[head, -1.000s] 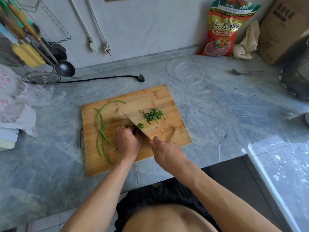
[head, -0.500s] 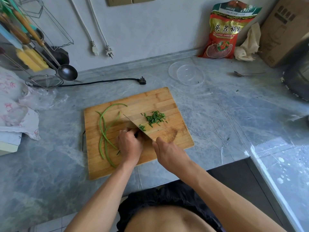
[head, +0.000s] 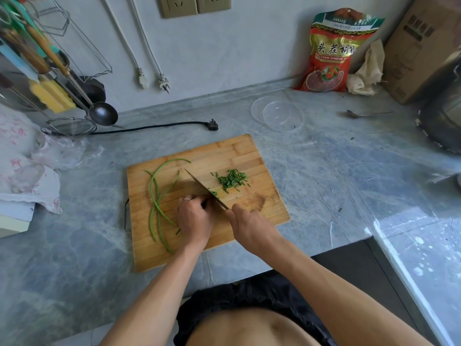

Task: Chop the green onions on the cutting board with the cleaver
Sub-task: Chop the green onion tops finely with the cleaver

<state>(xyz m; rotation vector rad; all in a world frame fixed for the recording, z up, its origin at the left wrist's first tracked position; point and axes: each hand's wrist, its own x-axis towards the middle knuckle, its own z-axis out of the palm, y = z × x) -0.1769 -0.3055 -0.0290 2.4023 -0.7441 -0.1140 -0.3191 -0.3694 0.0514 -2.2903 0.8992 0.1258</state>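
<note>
- Counter (head: 74,258): grey marbled stone; carries all items below. Landmark = cutting board.
- Cutting board (head: 159,258): bamboo, rectangular, lies flat on counter, near front edge.
- Left hand (head: 195,221): on board, near-centre; fingers curled, knuckles up, pressing down on sth just left of blade. Item under fingers hidden, can't tell what. Ring on one finger.
- Right hand (head: 252,227): at board's near-right part; fingers wrapped round cleaver handle, handle itself hidden in fist.
- Cleaver (head: 204,188): blade runs diagonally over board centre, edge down at board, tip toward far-left. Blade side just beside left-hand knuckles.
- Green onions (head: 156,196): several long uncut stalks, board's left half, lying near-to-far, one curving right at far end. Near ends pass by left hand.
- Chopped pieces (head: 230,181): small green heap, board's right half, right of blade; a few bits stuck on or beside blade.
- Plastic bags (head: 62,153): left of board, crumpled.
- Black plug (head: 212,126): w/ cord, beyond board's far edge, cord runs left.
- Clear lid (head: 277,113): round, beyond board's far-right corner.
- Spoon (head: 366,114): metal, far right of board.
- Ladle (head: 103,113) & wire strainer (head: 71,126): far left of board, hanging from rack.
- Red bag (head: 331,51): far right of board, upright against wall; cloth (head: 366,71) beside it.
- Cardboard box (head: 421,46): right of cloth.
</note>
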